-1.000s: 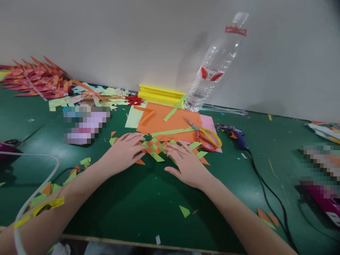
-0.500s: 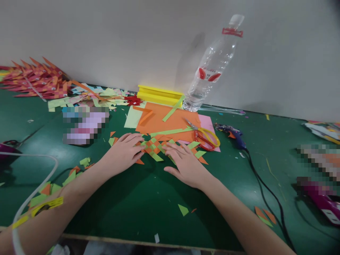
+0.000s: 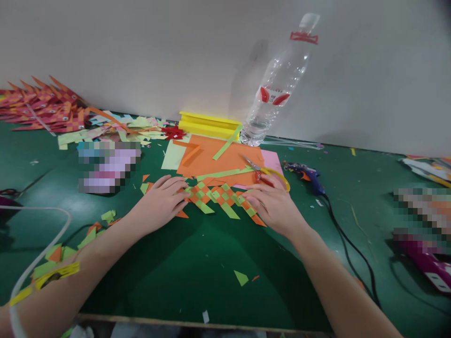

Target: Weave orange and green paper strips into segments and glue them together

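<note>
Small woven paper fish (image 3: 223,196) in green and orange checks lie in a row on the green table, side by side and partly overlapping. At the row's left end my left hand (image 3: 165,199) has its thumb and fingers closed on a woven fish, mostly covered by the hand. My right hand (image 3: 271,204) is at the right end, its thumb and fingers bent round the rightmost fish, whose orange and green tail strips stick out below. Right behind that hand lie scissors (image 3: 278,174) with yellow and red handles, partly covered by it.
Orange paper sheets (image 3: 218,157), a yellow folded strip (image 3: 211,126) and a leaning plastic bottle (image 3: 275,94) are behind. A glue gun (image 3: 310,178) with a cord lies right. Finished red paper pieces (image 3: 45,108) are piled far left; paper scraps (image 3: 63,253) lie by my left forearm.
My right hand has moved right along the row to its right end, uncovering the middle fish. My left hand stays at the left end. The view has shifted slightly.
</note>
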`<state>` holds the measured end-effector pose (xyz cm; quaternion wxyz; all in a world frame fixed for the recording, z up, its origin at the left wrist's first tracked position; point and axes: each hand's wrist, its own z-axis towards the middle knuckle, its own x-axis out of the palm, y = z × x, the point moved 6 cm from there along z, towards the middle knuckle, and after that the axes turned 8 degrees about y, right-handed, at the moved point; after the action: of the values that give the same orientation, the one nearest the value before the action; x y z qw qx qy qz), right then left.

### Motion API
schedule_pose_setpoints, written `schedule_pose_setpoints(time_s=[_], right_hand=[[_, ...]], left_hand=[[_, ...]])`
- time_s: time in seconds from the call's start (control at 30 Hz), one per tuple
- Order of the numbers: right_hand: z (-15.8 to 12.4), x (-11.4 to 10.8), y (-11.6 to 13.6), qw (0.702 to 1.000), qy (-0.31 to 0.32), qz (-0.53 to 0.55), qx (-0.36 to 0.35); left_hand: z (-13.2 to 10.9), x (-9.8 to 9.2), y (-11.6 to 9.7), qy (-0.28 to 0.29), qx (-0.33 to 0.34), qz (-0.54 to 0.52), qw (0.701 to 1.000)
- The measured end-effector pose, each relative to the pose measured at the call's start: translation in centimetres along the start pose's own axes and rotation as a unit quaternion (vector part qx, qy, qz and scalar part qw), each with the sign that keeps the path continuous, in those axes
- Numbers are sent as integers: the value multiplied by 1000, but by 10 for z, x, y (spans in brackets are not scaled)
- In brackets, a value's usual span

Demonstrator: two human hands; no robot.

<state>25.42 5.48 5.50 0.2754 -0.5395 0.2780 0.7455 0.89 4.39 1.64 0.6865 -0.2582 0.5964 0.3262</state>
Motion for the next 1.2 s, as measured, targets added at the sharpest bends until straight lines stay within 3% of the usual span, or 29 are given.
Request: schedule_pose_setpoints(time_s=[0.4, 0.83, 1.2], right_hand=[[4, 11, 13, 997, 65, -46, -24], [3, 14, 20, 993, 53, -92, -48], [4, 15, 19, 995, 59, -75, -39]], left_hand=[[0, -2, 0, -7, 1, 8, 1000], [-1, -10, 5, -45, 9, 37, 998], [1, -10, 4, -28, 4, 17, 999]])
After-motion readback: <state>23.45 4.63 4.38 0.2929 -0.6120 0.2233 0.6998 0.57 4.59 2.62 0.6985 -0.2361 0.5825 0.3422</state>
